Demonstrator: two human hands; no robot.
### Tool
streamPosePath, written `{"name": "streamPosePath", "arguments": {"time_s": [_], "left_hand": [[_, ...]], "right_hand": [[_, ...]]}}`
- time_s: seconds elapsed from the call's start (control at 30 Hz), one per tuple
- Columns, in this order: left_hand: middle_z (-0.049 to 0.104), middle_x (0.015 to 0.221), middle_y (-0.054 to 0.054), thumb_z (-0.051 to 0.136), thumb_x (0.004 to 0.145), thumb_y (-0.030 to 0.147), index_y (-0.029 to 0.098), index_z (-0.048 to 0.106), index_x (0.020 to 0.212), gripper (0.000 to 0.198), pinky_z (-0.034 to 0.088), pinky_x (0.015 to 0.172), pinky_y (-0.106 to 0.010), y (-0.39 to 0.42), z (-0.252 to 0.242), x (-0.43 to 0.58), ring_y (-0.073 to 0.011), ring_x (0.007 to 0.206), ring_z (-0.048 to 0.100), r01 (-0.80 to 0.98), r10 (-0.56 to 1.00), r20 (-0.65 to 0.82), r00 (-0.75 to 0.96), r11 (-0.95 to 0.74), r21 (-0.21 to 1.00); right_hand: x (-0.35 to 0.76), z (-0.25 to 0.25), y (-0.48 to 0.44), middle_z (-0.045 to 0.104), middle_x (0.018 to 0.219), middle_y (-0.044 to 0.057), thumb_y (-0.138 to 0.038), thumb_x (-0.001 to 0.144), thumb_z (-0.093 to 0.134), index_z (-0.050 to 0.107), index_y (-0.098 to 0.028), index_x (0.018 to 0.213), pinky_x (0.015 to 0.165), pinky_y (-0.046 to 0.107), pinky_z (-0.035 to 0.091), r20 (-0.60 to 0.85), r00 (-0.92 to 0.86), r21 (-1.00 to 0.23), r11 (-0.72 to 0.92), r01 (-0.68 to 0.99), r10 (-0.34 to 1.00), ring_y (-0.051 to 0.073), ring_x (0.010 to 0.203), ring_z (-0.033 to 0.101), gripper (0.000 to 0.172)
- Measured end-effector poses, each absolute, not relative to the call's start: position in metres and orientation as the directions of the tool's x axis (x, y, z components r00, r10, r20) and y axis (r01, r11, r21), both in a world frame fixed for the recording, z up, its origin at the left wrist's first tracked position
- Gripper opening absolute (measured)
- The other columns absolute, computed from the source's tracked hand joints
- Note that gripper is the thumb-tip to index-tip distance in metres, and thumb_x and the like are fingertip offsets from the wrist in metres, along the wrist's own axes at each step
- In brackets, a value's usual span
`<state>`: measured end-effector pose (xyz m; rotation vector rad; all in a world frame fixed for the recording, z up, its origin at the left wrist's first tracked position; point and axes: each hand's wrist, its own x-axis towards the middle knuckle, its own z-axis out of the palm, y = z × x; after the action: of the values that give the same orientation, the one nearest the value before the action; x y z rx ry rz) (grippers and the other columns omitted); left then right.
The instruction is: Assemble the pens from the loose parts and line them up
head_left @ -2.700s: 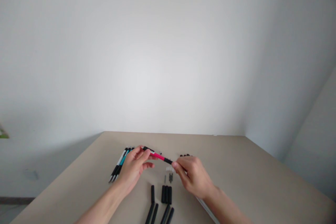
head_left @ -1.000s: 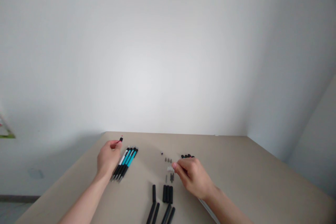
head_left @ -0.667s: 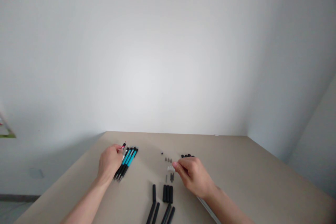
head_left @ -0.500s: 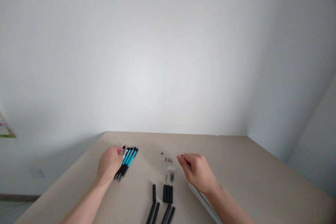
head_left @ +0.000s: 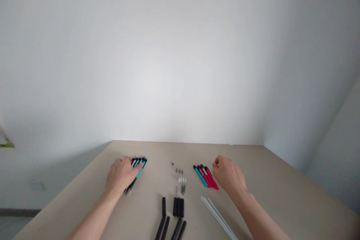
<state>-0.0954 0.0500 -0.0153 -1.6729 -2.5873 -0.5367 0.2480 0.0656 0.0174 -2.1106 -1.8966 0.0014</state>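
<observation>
My left hand (head_left: 123,174) lies over a row of mechanical pencils (head_left: 141,163) with black, blue and white parts, at the left of the table. Its thumb reaches across to the rightmost blue one and its fingers bend round the other side, hidden from me. My right hand (head_left: 229,174) is curled closed just right of several barrels, one blue barrel (head_left: 200,176) and some red barrels (head_left: 210,177) with black ends. Whatever its fingers hold, if anything, is hidden.
Between the hands stand small grey cone tips (head_left: 179,171), white pieces (head_left: 182,180) and dark metal pieces (head_left: 183,188). Nearer lie short black tubes (head_left: 178,207), longer black rods (head_left: 176,228) and thin white rods (head_left: 218,217). A wall (head_left: 180,82) rises behind the table.
My right hand has moved to the right, uncovering the blue and red barrels and the white rods. My left hand has shifted slightly right, its thumb now across the pencils.
</observation>
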Motion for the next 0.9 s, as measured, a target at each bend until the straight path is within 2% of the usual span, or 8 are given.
{"name": "streamPosePath", "arguments": {"time_s": [0.17, 0.3, 0.57, 0.9], "left_hand": [[0.064, 0.103, -0.021, 0.052, 0.077, 0.049, 0.015, 0.063, 0.113, 0.051, 0.047, 0.076, -0.04, 0.046, -0.011, -0.087, -0.0362, 0.096, 0.062, 0.897, 0.898, 0.158, -0.412, 0.369, 0.244], [0.063, 0.104, -0.021, 0.05, 0.078, 0.048, 0.015, 0.062, 0.115, 0.051, 0.047, 0.078, -0.041, 0.046, -0.01, -0.086, -0.0363, 0.097, 0.062, 0.902, 0.902, 0.155, -0.403, 0.363, 0.235], [0.062, 0.104, -0.02, 0.051, 0.076, 0.047, 0.015, 0.061, 0.115, 0.051, 0.047, 0.078, -0.043, 0.044, -0.009, -0.083, -0.0372, 0.098, 0.06, 0.907, 0.904, 0.162, -0.396, 0.357, 0.226], [0.062, 0.102, -0.018, 0.052, 0.078, 0.047, 0.016, 0.061, 0.113, 0.048, 0.048, 0.076, -0.043, 0.045, -0.013, -0.082, -0.0362, 0.097, 0.06, 0.911, 0.898, 0.181, -0.4, 0.369, 0.184]], "right_hand": [[0.245, 0.011, 0.065, 0.072, 0.083, 0.018, -0.024, 0.082, 0.053, 0.07, -0.015, 0.08, 0.06, 0.032, 0.043, 0.117, 0.091, -0.223, -0.063, 0.973, 0.989, 0.03, 0.08, 0.069, 0.02], [0.244, 0.013, 0.063, 0.072, 0.084, 0.019, -0.023, 0.083, 0.052, 0.07, -0.014, 0.078, 0.06, 0.033, 0.042, 0.109, 0.069, -0.227, -0.042, 0.973, 0.992, 0.032, 0.08, 0.068, 0.021], [0.23, 0.012, 0.057, 0.072, 0.08, 0.009, -0.024, 0.083, 0.054, 0.068, -0.02, 0.075, 0.06, 0.028, 0.038, 0.15, -0.1, -0.242, 0.135, 0.961, 0.984, 0.025, 0.077, 0.067, 0.017], [0.228, 0.007, 0.059, 0.072, 0.08, 0.008, -0.02, 0.077, 0.058, 0.069, -0.019, 0.074, 0.059, 0.025, 0.036, 0.122, -0.157, -0.219, 0.18, 0.959, 0.98, 0.023, 0.077, 0.067, 0.011]]}}
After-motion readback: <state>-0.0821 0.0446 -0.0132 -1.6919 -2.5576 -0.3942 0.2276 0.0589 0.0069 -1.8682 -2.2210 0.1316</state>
